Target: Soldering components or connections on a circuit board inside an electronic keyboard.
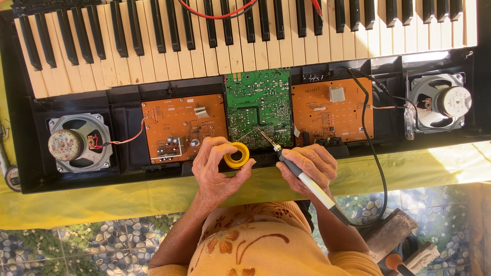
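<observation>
An opened electronic keyboard (76,102) lies upside down before me, its circuit boards bare. My left hand (215,171) holds a yellow spool of solder wire (237,155), and a thin strand of it runs up toward the green circuit board (258,102). My right hand (309,166) grips a soldering iron (302,174) with a grey and white handle, like a pen. Its tip (262,133) rests on the lower part of the green board, where the solder strand meets it.
Orange boards (179,122) (332,110) flank the green one, with a round speaker at each end (76,143) (440,102). The iron's black cord (371,148) loops across the right side. A yellow cloth (102,197) covers the table. Wooden blocks (391,232) lie on the pebble-patterned floor.
</observation>
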